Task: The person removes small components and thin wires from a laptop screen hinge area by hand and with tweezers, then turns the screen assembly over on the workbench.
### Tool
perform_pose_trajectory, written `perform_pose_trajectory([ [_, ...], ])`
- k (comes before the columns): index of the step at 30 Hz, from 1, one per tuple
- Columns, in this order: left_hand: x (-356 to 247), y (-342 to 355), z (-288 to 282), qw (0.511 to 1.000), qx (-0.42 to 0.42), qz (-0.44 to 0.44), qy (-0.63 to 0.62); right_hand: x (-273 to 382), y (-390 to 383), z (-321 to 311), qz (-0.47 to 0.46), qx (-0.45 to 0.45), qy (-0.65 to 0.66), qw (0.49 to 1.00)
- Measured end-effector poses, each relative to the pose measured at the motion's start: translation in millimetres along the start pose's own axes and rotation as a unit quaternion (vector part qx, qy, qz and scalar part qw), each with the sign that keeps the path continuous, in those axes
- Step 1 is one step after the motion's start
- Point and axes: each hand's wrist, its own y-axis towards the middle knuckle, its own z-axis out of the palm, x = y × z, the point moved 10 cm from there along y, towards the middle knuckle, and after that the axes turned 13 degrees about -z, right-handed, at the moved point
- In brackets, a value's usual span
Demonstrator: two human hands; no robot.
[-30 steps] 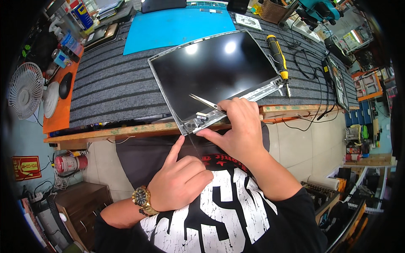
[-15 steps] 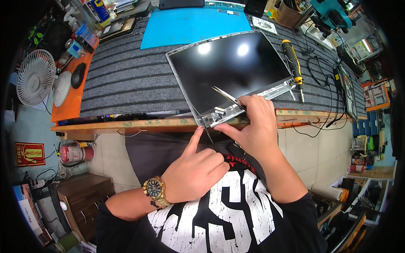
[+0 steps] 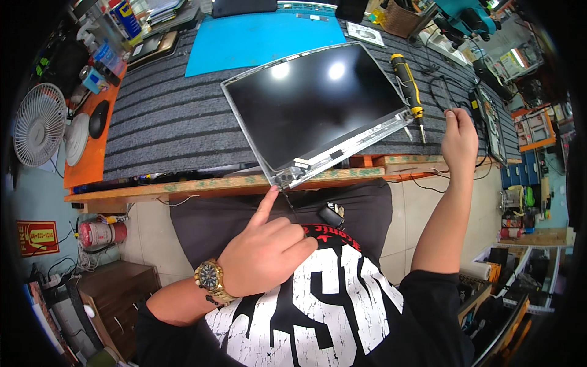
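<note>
While my left hand (image 3: pixel 263 254) rests an index fingertip at the near corner of the screen (image 3: pixel 315 107), its other fingers curl; I cannot see inside them. The screen lies on the bench (image 3: pixel 226 185), that corner jutting past the edge. Well right of the screen, my right hand (image 3: pixel 460 142) pinches; whether on anything I cannot tell. Beside the screen's right end lies a screwdriver (image 3: pixel 409 88); behind the screen, a blue mat (image 3: pixel 263 43).

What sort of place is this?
Likely an electronics repair bench: an exposed, laptop-style screen panel lies on the grey striped bench top, a yellow-and-black screwdriver sits beside it, and what looks like a teal microscope stands at the far right.
</note>
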Motion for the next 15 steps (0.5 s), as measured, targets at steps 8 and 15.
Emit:
perform_pose_trajectory([
  [8,4.9,-5.8,-4.2,0.999,-0.041,0.000,-0.022,9.7,-0.1,6.5,-0.091,-0.045,-0.172,0.980],
  [15,4.0,-4.9,-4.7,0.998,-0.057,0.002,-0.018,171.3,-146.8,65.3,0.043,0.372,0.475,0.796],
])
